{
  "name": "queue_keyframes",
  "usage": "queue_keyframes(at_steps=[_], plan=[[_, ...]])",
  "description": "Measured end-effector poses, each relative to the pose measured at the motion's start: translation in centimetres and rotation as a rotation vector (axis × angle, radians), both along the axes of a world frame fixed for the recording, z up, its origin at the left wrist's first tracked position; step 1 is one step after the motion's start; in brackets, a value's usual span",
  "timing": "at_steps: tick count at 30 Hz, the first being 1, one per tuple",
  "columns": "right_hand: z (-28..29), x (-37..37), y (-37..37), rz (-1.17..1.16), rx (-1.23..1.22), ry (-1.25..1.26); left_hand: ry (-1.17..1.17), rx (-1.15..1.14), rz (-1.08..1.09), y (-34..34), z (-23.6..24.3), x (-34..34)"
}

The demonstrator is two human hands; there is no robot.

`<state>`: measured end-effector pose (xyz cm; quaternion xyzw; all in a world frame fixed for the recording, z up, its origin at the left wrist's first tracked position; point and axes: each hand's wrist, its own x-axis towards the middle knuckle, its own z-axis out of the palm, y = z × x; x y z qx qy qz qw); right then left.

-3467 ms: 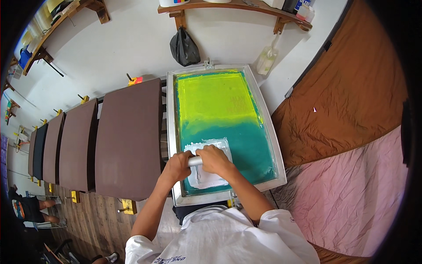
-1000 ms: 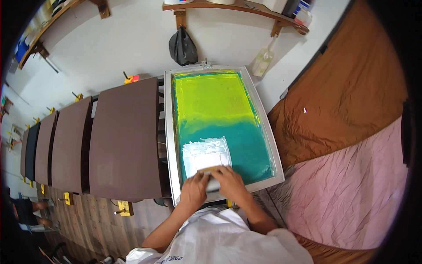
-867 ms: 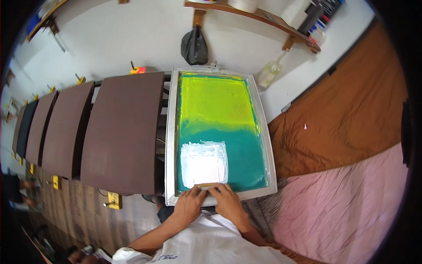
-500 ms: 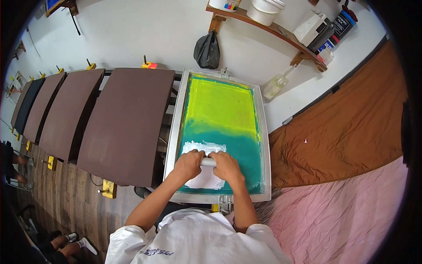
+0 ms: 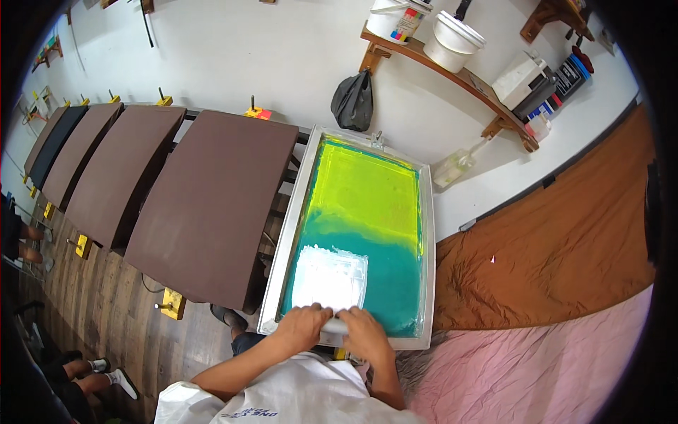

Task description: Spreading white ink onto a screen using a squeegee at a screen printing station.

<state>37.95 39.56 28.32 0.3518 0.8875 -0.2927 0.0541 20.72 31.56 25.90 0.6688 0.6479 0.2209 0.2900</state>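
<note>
A framed printing screen lies before me, its mesh yellow-green at the far end and teal nearer. On the teal part, left of centre, is a rectangular patch of white ink. Both my hands grip a pale squeegee at the near end of that patch. Around its left end my left hand is closed, and my right hand is closed round its right end. The squeegee's lower edge is hidden by my hands and shirt. A metal clamp sits at the screen's far edge.
Brown flat boards stand in a row to the left, with yellow clamps at their ends. A wall shelf holds white buckets. Brown cloth and pink cloth lie right. Other people's legs show lower left.
My hands have drawn the squeegee toward me, from the middle of the white patch to its near end. More white ink shows behind it. The view has tilted slightly.
</note>
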Motion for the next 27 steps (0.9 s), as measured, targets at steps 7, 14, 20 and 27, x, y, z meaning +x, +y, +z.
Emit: queue_keyframes(at_steps=[7,14,20,27], plan=[[-1.3,-4.4,7.7,-0.035,0.188,0.014,0.064,0.168,0.106,7.7,-1.7,-3.2],[-3.5,-1.8,2.6,-0.178,0.231,0.167,0.173,0.185,0.016,3.8,-2.2,-0.5],[-2.3,0.3,-2.9,-0.130,0.134,0.124,0.112,0.122,-0.026,-1.9,-1.3,0.8],[-0.2,-2.3,4.1,-0.033,0.065,-0.022,0.149,0.043,-0.064,4.6,-0.6,-2.4]])
